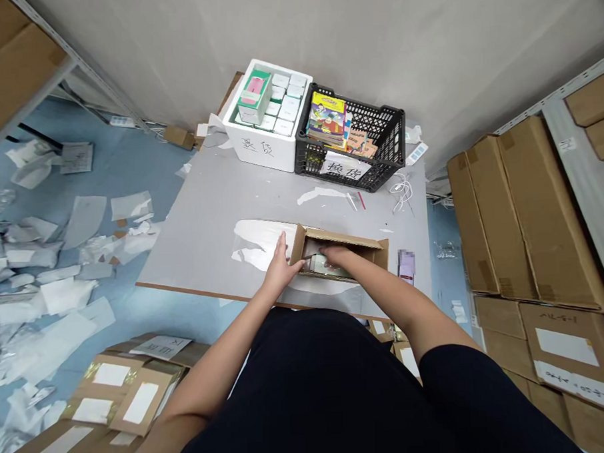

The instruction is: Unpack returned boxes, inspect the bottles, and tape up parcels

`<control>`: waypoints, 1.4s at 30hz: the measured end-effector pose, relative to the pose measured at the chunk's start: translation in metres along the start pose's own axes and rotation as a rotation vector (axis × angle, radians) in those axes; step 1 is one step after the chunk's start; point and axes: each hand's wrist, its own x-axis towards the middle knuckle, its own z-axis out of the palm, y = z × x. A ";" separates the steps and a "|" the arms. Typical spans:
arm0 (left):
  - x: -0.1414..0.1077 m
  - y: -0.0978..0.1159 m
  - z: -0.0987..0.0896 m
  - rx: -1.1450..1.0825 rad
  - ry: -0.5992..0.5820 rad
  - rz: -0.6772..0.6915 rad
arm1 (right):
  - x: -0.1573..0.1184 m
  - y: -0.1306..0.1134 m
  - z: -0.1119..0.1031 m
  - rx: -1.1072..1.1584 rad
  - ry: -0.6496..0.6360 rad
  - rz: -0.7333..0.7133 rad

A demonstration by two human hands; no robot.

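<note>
A long, narrow cardboard box point(350, 236) lies with its top side open near the front edge of the grey table point(192, 231). My left hand point(280, 271) grips the box's left end, thumb over the front corner and fingers extended along the outside. Inside the box, my right hand point(334, 255) has its fingers closed on a pale greenish small box point(319, 263). Its fingertips are partly hidden, as is much of the box's interior. White paper scraps point(257, 242) lie beside and under the cardboard box.
A white foam box point(263, 151) of small cartons and a black crate point(380, 173) of books stand at the back. A phone point(406, 267) lies right, a white cable point(403, 192) behind it. Stacked cartons point(527, 223) flank the table; wrapping litter point(59, 297) covers the floor left.
</note>
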 end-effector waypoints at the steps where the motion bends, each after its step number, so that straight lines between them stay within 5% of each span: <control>1: 0.002 -0.002 0.001 -0.069 -0.016 -0.066 | 0.001 -0.002 0.005 -0.003 -0.030 -0.017; 7: 0.009 -0.013 0.007 -0.240 -0.264 -0.283 | 0.002 -0.024 0.031 -0.065 -0.064 -0.004; 12: 0.008 -0.015 0.011 -0.257 -0.217 -0.285 | 0.005 -0.034 0.034 -0.078 -0.018 0.035; 18: 0.010 -0.013 0.008 -0.346 -0.140 -0.266 | -0.012 -0.020 0.019 -0.030 0.068 -0.008; 30: 0.080 -0.009 -0.019 -0.371 -0.017 -0.257 | -0.058 0.034 -0.030 0.408 0.587 -0.177; 37: 0.121 0.015 -0.033 -0.209 -0.062 -0.225 | -0.093 0.041 -0.064 0.597 0.899 -0.238; 42: 0.119 0.034 -0.042 -0.042 -0.096 -0.227 | -0.135 0.036 -0.074 0.731 1.136 -0.289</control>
